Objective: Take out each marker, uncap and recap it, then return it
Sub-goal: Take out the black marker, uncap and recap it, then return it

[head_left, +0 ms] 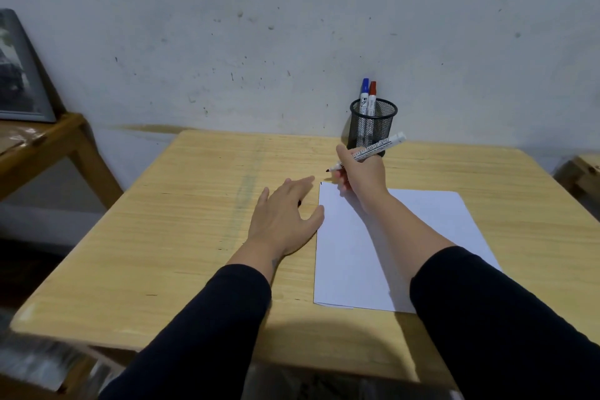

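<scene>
My right hand [360,174] grips an uncapped white marker [378,148] with its black tip pointing left, just above the top left corner of a white paper sheet [406,247]. Flat on the wooden table, my left hand [285,217] has its fingers spread beside the paper's left edge; a small dark bit shows under it, possibly the cap. A black mesh pen cup [373,123] stands at the table's back edge by the wall. In it are a blue-capped marker [365,91] and a red-capped marker [372,94], both upright.
The light wooden table [194,237] meets a grey-white wall at its far edge. A second wooden table [42,146] with a framed picture [19,75] stands at the left. Another wooden piece [581,169] shows at the right edge.
</scene>
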{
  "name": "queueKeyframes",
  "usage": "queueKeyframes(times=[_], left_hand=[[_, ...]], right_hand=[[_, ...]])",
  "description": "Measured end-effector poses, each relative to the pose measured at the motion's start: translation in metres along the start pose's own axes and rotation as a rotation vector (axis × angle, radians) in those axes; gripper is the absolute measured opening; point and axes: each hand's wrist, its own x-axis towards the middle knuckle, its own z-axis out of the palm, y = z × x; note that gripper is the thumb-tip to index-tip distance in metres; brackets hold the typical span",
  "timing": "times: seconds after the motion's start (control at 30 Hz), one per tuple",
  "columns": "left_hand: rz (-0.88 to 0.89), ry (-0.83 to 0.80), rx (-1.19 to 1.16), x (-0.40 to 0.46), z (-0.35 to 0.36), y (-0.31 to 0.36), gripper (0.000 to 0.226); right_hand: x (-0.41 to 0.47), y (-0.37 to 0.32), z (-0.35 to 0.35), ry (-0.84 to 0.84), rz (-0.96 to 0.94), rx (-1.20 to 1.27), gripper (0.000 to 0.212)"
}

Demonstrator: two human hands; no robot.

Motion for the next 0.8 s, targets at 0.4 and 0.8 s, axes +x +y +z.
queueKeyframes(times=[0.4, 0.8], left_hand=[[0.285, -0.089, 0.301, 0.014, -0.039, -0.026, 0.031], [0.139, 0.157, -0.474, 0.038, -0.058, 0.046, 0.015]], right_hand=[[-0.017, -0.032, -0.051, -0.339, 0.228, 0.179, 0.013], [-0.038, -0.065, -0.067, -0.272, -0.005, 0.362, 0.033]])
